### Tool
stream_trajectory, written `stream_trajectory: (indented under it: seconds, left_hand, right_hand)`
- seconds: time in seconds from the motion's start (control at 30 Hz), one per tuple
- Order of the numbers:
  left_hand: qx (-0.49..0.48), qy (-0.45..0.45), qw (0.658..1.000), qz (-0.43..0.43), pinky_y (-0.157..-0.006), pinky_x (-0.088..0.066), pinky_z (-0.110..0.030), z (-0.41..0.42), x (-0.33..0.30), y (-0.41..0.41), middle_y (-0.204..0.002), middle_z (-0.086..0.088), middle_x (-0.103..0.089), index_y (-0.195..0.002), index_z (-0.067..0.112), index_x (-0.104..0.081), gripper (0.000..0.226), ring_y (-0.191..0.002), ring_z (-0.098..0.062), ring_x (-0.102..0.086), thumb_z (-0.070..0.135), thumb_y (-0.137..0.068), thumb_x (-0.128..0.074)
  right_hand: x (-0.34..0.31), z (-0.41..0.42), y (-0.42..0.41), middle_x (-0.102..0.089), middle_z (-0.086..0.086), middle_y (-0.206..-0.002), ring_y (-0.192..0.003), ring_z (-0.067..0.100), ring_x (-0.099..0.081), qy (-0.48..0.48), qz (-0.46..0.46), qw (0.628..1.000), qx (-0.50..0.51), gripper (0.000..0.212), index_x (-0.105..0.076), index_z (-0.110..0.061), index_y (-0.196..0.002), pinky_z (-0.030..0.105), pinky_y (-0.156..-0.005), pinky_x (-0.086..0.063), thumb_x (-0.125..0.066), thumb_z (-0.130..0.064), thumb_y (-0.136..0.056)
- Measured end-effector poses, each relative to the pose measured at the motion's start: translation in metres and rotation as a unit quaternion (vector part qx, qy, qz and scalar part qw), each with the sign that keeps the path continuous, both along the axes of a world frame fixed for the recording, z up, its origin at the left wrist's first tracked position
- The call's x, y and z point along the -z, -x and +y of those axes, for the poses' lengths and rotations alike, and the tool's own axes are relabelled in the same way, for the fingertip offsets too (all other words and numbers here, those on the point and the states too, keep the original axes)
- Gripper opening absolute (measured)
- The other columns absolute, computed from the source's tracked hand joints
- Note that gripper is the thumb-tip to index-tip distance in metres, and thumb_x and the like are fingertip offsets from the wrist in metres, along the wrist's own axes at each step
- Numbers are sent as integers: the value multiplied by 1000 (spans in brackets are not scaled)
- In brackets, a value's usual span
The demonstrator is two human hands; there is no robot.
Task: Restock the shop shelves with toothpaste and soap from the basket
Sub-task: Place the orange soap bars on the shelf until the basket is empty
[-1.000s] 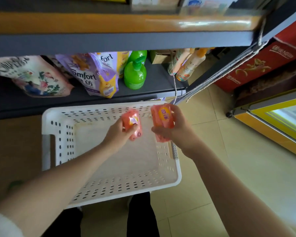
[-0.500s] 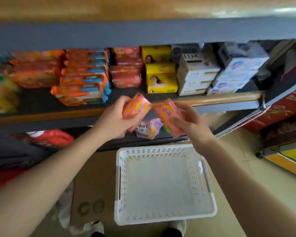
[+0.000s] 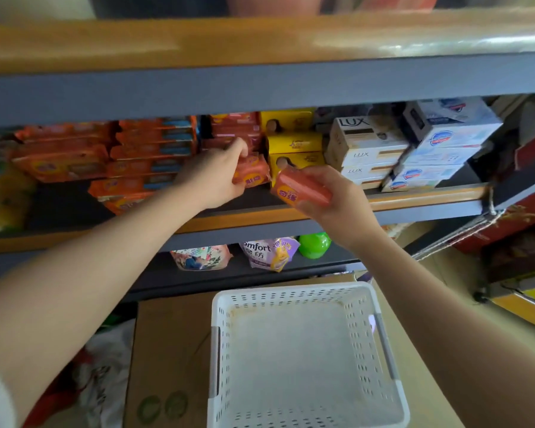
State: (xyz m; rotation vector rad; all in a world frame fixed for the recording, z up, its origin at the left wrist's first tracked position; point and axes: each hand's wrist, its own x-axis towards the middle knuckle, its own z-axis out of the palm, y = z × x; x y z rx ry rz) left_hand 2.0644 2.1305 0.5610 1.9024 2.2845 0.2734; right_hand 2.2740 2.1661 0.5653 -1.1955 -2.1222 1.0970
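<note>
The basket (image 3: 303,359) below the shelf (image 3: 414,200) looks empty. The left hand (image 3: 217,177) presses one soap (image 3: 252,174) onto the shelf; the right hand (image 3: 337,202) grips the last bar (image 3: 300,188) just before it.

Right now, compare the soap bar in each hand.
The left-hand bar is already in on the shelf, at the foot of the matching stack; the right-hand bar is in front of the shelf edge, off the board. The left lies level; the right is tilted. Both are orange-wrapped with yellow labels.
</note>
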Motion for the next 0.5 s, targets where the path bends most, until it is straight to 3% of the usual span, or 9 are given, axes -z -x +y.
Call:
stream_trajectory:
  seconds: [0.03,0.1,0.17,0.27,0.37,0.5]
  left_hand:
    - [9,-14,999,-40,-72,-54,-47,-2,0,0,-114,-17,-60,-130,26,-32,63,-85,-34,-62,21,-78,-68]
    - [57,-28,990,-123,-84,-52,-44,-10,-7,1,-133,-11,-49,-140,38,-22,80,-102,-30,-59,14,-78,-67]
    - [75,-17,984,-162,-93,-47,-36,-15,-14,4,-143,-4,-38,-140,38,-27,77,-120,-23,-46,11,-78,-66]
    - [37,-15,990,-135,-78,-49,-35,-13,-18,7,-125,-10,-50,-123,24,-42,56,-102,-26,-54,18,-75,-70]
    - [-5,-30,994,-101,-69,-47,-44,-10,-18,4,-105,-15,-58,-109,16,-40,42,-83,-32,-58,19,-78,-68]
    - [31,-19,995,-92,-74,-51,-43,-14,-16,4,-125,-13,-46,-138,33,-29,71,-89,-26,-56,12,-80,-64]
  right_hand:
    - [2,1,-2,-57,-6,-101,-87,12,-54,8,2,1000,5,45,-53,-18,-123,14,-71,-44,-69,-15,-80]
    - [6,3,-5,-59,-3,-104,-85,16,-57,27,1,1000,12,47,-52,-19,-123,26,-73,-48,-69,-16,-80]
    - [9,5,-5,-58,-2,-104,-83,19,-59,36,-8,999,12,48,-51,-20,-124,30,-74,-50,-69,-15,-79]
    - [8,10,-2,-60,-1,-106,-83,18,-58,25,-28,999,-8,48,-51,-21,-125,30,-75,-49,-68,-17,-80]
    - [3,16,-1,-59,-3,-107,-88,14,-54,-21,-77,996,-47,48,-50,-21,-126,21,-73,-39,-67,-17,-82]
    - [1,23,-3,-62,2,-117,-88,13,-54,-45,-94,993,-54,47,-50,-23,-126,17,-71,-36,-68,-18,-82]
